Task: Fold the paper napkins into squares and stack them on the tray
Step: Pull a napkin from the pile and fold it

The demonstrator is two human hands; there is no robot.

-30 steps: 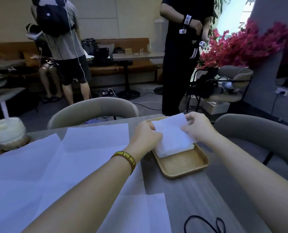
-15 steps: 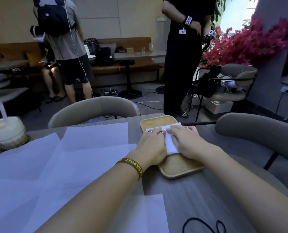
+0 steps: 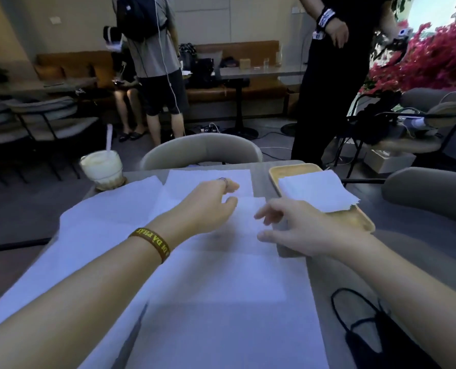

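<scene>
A folded white napkin (image 3: 318, 190) lies on the wooden tray (image 3: 293, 169) at the table's far right, one ragged corner hanging past the tray's right rim. Several unfolded white napkins (image 3: 216, 278) overlap across the table in front of me. My left hand (image 3: 208, 203) hovers over them near the middle, fingers loosely curled, holding nothing. My right hand (image 3: 293, 227) is just left of the tray above a napkin edge, with fingers spread and empty.
An iced drink with a straw (image 3: 101, 166) stands on a coaster at the far left. A black face mask (image 3: 381, 339) lies at the near right. Grey chairs (image 3: 203, 149) ring the table. People stand beyond it.
Both hands have left the folded napkin on the tray and moved left and back toward me, over the unfolded napkins. The view has swung left.
</scene>
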